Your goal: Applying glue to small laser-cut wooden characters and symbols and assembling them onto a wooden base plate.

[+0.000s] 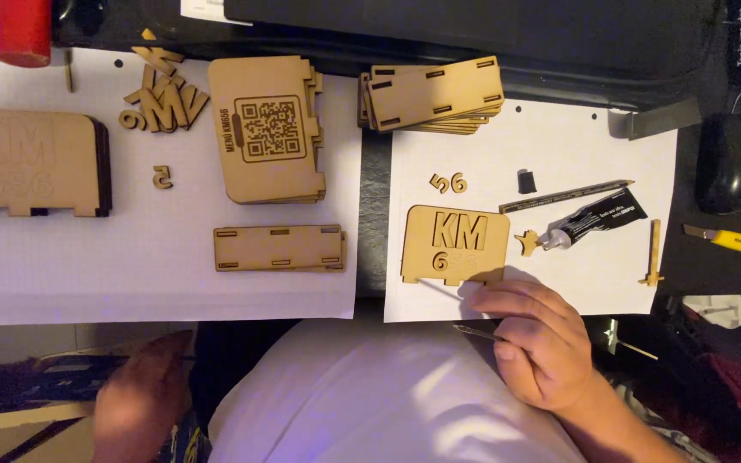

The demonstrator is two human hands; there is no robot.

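My right hand [535, 336] rests at the near edge of the right white sheet [619, 274], gripping a thin pointed metal tool [473, 332]. Its fingertips touch the lower right corner of a small wooden plaque [454, 243] with raised letters and digits. Two loose wooden digits [448, 183] lie just beyond the plaque. A black glue tube [593, 220], uncapped, lies to the right with its cap [527, 181] farther back. My left hand [141, 396] hangs low at the bottom left, away from the sheets, fingers curled; I cannot tell if it holds anything.
On the left sheet lie a stack of engraved wooden panels [268, 129], slotted strips [278, 248], loose wooden letters [163, 101] and a finished plaque [32, 161]. More slotted strips [432, 94] sit at the back. A pencil [563, 196], yellow knife [735, 242] and red cylinder [21, 30] lie around.
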